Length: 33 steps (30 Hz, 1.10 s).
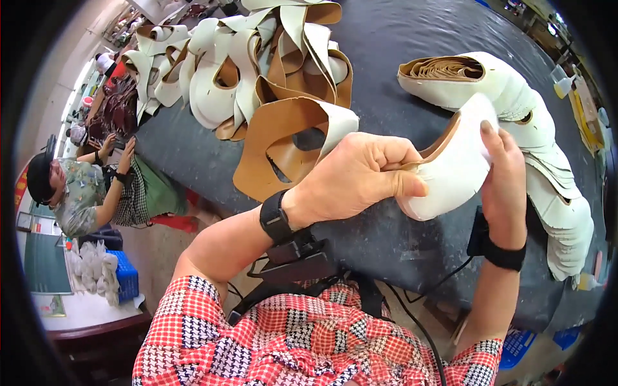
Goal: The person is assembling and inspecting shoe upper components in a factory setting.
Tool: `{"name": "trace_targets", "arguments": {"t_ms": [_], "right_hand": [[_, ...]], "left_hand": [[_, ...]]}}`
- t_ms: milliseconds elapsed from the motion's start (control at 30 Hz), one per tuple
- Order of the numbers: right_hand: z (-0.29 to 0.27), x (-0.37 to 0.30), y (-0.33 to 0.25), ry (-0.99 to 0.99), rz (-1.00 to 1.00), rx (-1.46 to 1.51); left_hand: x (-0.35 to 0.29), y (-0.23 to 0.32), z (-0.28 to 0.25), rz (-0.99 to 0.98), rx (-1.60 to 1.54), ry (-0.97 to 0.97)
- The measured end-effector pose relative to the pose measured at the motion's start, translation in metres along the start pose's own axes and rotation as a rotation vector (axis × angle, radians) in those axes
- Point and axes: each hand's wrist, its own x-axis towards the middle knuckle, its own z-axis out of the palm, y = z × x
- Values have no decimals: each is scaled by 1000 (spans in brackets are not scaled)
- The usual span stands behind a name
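Observation:
A white shoe upper (449,175) with a tan lining is held up over the dark table in front of me. My left hand (364,172) pinches its edge between thumb and fingers. On the opposite side, my right hand (505,177) grips the white outer face, some fingers hidden behind it. The upper is bent into a curved toe shape, tilted upward to the right. Closest to my left hand lies a loose upper (270,135), tan side showing, with openings in it.
A heap of white and tan uppers (212,71) covers the table's far left. Nested uppers (563,186) curve in a row along the right. A person (77,193) sits at the left by a blue basket (125,276). Cables (444,280) hang near my right wrist.

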Motion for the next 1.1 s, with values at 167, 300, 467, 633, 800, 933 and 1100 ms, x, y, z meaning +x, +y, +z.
{"name": "trace_targets", "arguments": {"t_ms": [167,300,467,633,800,933,1100], "right_hand": [[5,-72,-7,131,-500,-381],[2,-85,7,-154,-394,-365],[-4,-92,17,-178,-328,-372],[3,-95,19,-162,-324,-477],[7,-97,14,-151,-253,-475],[12,-93,11,-117,-143,-389],[17,-89,28,-223,-218,-449]], "left_hand": [[-9,-8,15,-76,9,19],[-11,-6,30,-133,149,15],[-13,-4,43,-108,271,-9],[-16,-13,41,-77,349,8],[-21,-13,35,-95,444,12],[-24,-17,27,-75,365,19],[-24,-19,20,-108,316,15]]}}
